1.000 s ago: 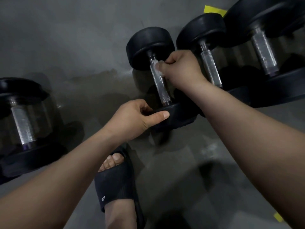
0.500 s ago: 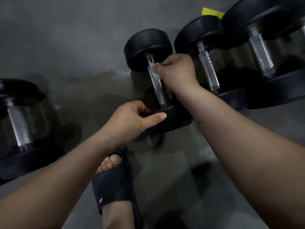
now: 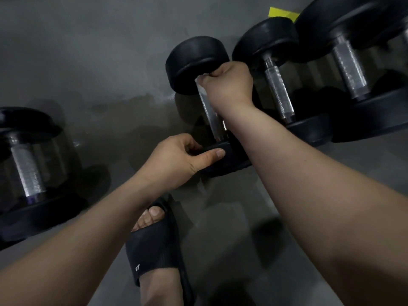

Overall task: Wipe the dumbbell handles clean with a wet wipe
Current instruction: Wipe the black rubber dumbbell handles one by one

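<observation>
On the grey floor (image 3: 88, 51), the dumbbell (image 3: 196, 62) lies just left of a neighbouring dumbbell (image 3: 278, 91). Your black slide (image 3: 154, 250) bears a small white logo, too small to read. Your left hand (image 3: 176, 160) clamps the near head. Your right hand (image 3: 229, 85) is fisted round the handle's far end, with the white wet wipe (image 3: 201, 83) under the fingers.

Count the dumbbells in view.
4. A far-left dumbbell; a middle dumbbell that the left hand and right hand grip; a third dumbbell and fourth dumbbell to its right. More may be off-frame.
</observation>
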### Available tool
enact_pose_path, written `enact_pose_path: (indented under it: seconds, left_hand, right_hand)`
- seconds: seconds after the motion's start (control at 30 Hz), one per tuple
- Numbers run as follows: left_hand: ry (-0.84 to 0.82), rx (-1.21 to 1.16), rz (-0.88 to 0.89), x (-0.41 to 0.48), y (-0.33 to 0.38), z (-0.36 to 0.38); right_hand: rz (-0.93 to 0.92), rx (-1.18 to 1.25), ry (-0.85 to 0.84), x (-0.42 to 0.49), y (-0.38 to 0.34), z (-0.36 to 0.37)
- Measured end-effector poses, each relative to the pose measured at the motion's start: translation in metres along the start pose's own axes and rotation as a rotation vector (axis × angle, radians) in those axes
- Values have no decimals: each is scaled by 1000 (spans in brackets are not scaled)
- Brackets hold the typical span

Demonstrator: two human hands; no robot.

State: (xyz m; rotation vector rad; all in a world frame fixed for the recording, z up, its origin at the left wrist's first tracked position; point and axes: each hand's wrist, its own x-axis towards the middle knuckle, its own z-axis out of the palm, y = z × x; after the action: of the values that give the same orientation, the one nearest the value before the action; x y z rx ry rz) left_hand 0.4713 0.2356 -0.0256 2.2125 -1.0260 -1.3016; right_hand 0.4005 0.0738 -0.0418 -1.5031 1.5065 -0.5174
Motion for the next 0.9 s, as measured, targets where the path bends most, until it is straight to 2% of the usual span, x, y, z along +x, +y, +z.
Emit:
enact_pose_path:
  seconds: [0.17, 0.3, 0.47, 0.53, 0.6, 0.77, 0.9]
  left_hand:
    - [18, 1, -1, 0, 5, 2]
    - [6, -11, 3, 0, 7, 0]
    - [-18, 5, 4, -1, 4, -3]
    - [-19, -7, 3, -2, 5, -2]
    - [-18, -13, 2, -2, 6, -2]
    - [-32, -30, -2, -2, 5, -2]
    - [-19, -43, -6, 0, 2, -1]
  right_hand:
    - [120, 79, 7, 8, 10, -3]
    - [114, 59, -31, 10, 7, -6]
    - [10, -239, -309, 2, 3, -39]
    - [14, -392, -367, -5, 3, -48]
    - [13, -390, -337, -4, 1, -47]
    - [-45, -166, -188, 10, -1, -30]
    - [-101, -312, -278, -8, 14, -44]
